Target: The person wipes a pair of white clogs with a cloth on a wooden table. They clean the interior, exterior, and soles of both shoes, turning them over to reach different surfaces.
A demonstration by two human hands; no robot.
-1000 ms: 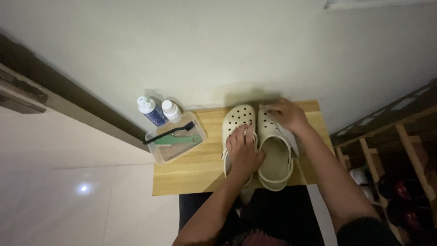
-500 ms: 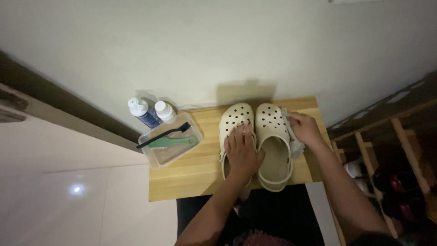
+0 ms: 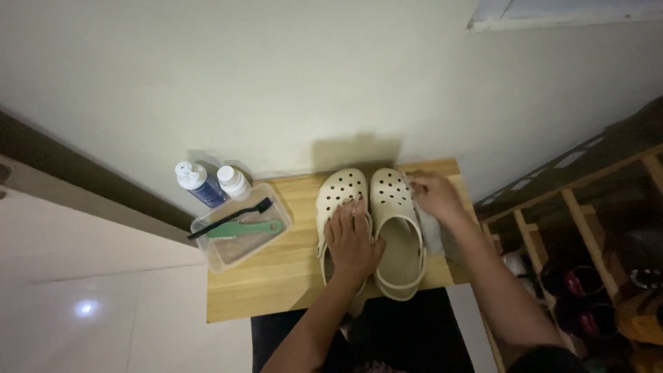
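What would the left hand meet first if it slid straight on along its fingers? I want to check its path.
The left hand points up the left clog: first its holed toe, then probably the wall.

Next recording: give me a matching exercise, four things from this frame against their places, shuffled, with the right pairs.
Things:
1. left hand
2. right hand
3. black brush
4. blue bottle

Places:
A. lying across the clear tray
B. standing against the wall, behind the tray
C. flat on the left clog
D. at the outer side of the right clog, holding a pale cloth

Pairs: 1-C, 2-D, 3-A, 4-B
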